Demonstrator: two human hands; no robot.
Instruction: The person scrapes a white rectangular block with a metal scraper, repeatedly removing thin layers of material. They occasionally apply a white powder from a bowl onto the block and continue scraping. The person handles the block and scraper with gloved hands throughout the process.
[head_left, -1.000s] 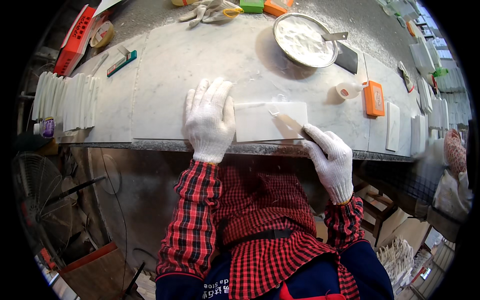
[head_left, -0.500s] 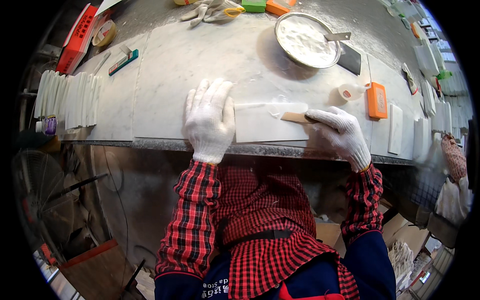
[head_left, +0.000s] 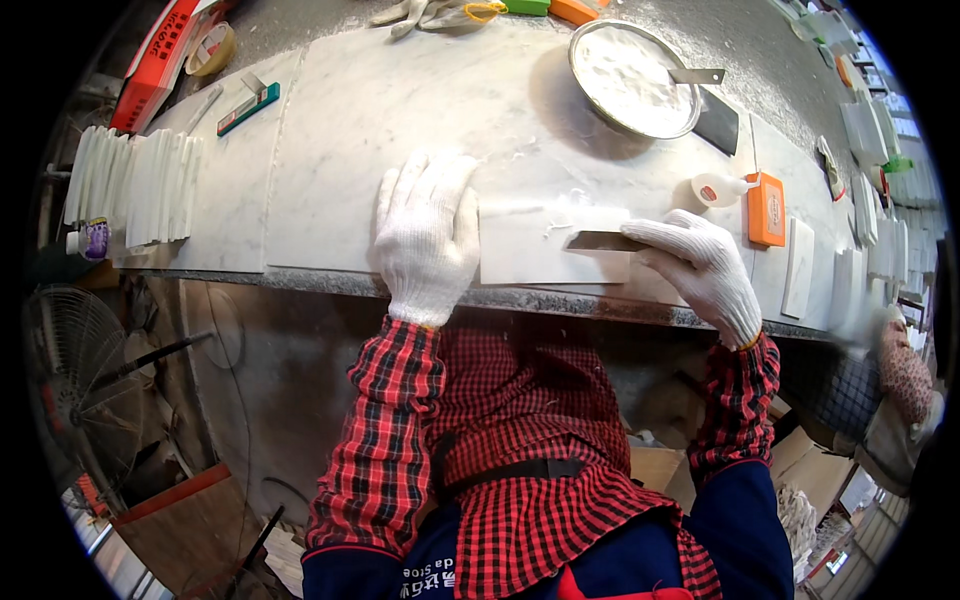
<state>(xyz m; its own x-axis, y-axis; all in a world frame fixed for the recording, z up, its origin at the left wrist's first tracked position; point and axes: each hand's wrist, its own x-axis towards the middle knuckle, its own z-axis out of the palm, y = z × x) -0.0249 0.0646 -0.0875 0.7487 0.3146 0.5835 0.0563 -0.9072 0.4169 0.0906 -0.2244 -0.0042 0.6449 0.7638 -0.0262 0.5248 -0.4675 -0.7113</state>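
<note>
A flat white stone tile (head_left: 515, 258) lies at the bench's front edge, with small smears of white paste near its far edge. My left hand (head_left: 428, 235), in a white knit glove, rests flat at the tile's left edge with fingers stretched out. In my gloved right hand (head_left: 700, 262) is a scraper (head_left: 605, 241), held over the tile's right half with its thin blade pointing left. The fingers partly hide its grip end. Beyond the tile stands a round metal bowl (head_left: 697, 105) of white paste (head_left: 625, 70), with a metal spatula (head_left: 700, 76) across its rim.
Upright white tiles (head_left: 160, 190) stand in a row at the left. To the right are a small white squeeze bottle (head_left: 716, 190), an orange block (head_left: 766, 210) and a narrow white strip (head_left: 797, 268). A teal box (head_left: 248, 110) and spare gloves (head_left: 430, 14) lie farther back.
The scraper blade has turned from light tan to dark, its tilt changed, still over the tile. My left hand keeps its place beside the tile. The whole view has shifted slightly.
</note>
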